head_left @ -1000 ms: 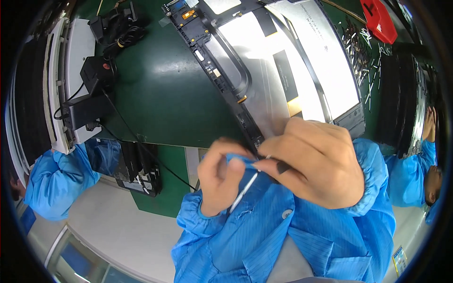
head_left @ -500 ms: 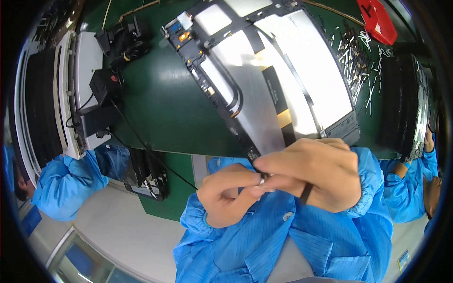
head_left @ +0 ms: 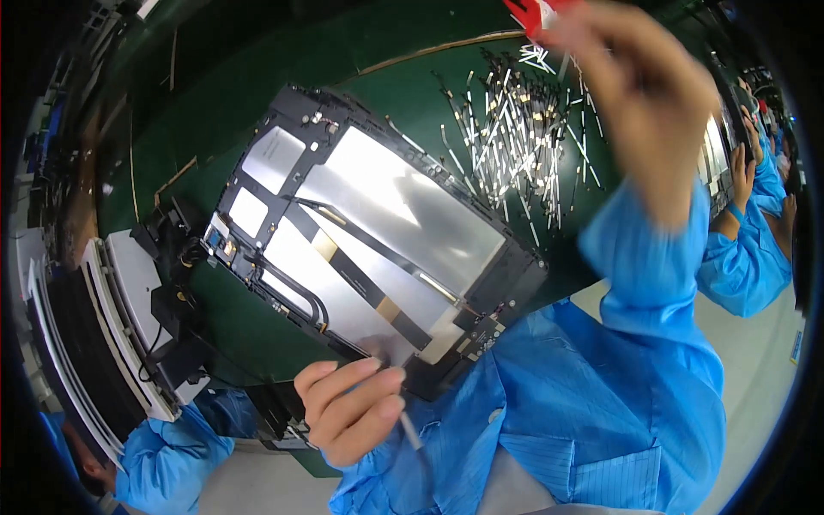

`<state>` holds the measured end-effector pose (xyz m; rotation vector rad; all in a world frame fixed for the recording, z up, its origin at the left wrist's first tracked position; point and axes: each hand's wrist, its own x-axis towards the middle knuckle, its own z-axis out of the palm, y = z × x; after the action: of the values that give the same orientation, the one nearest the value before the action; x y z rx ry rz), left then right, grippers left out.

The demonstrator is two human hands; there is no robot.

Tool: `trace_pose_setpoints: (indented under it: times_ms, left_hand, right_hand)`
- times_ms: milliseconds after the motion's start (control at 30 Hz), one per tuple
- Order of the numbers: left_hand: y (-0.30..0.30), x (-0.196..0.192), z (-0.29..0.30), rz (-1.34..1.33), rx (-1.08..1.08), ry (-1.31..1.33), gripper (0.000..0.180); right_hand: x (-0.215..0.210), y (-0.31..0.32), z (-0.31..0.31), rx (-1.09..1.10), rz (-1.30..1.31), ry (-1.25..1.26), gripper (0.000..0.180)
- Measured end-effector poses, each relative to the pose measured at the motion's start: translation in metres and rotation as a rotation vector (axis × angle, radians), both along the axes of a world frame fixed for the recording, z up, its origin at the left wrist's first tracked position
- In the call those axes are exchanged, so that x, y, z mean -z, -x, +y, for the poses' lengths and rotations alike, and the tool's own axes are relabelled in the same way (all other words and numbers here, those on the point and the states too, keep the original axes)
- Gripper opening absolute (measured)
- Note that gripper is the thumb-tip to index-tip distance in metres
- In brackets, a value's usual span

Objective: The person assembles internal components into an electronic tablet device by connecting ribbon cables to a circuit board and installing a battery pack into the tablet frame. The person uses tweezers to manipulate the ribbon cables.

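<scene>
Nearest the person, the left hand [head_left: 348, 410] is curled at the near edge of an opened flat device [head_left: 369, 249], its fingers pinching a thin pale strip [head_left: 412, 429] that trails down toward the blue sleeve; the grip seems meant to keep the small part ready. Just beyond this hand, the device lies tilted on the green desk [head_left: 249, 103], its silver back panel and black flat cables facing up, likely for access. Farther off, the right hand [head_left: 639, 94] is raised and blurred above a scattered pile of similar pale strips [head_left: 515, 129]; whether it holds anything cannot be told. Beyond it, at the right rim, other workers' blue sleeves [head_left: 755, 249] show.
</scene>
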<state>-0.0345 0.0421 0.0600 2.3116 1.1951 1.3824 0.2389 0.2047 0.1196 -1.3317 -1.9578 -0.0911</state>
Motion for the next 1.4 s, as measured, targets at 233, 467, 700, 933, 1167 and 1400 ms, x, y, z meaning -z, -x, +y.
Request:
trace_pose_setpoints:
  times_ms: [233, 467, 700, 933, 1167, 1400]
  left_hand:
    - [-0.003, 0.013, -0.009, -0.282, -0.221, 0.002, 0.027]
    - [0.006, -0.001, 0.015, -0.307, -0.210, 0.270, 0.015]
    - [0.010, 0.011, 0.036, -0.344, -0.245, 0.301, 0.020]
    - [0.009, 0.017, 0.036, -0.363, -0.269, 0.247, 0.019]
    - [0.016, 0.019, 0.039, -0.255, -0.208, 0.176, 0.017]
    - [0.016, 0.022, 0.038, -0.260, -0.203, 0.170, 0.018]
  right_hand:
    - [0.032, -0.090, 0.111, 0.333, 0.034, 0.050, 0.018]
    - [-0.004, 0.045, -0.052, -0.650, 0.037, 0.513, 0.026]
    - [0.029, 0.087, -0.080, -0.870, 0.195, 0.511, 0.027]
    - [0.030, 0.089, -0.085, -0.861, 0.043, 0.418, 0.032]
    - [0.035, 0.092, -0.086, -0.851, -0.044, 0.342, 0.032]
    - [0.035, 0.095, -0.089, -0.833, -0.079, 0.342, 0.031]
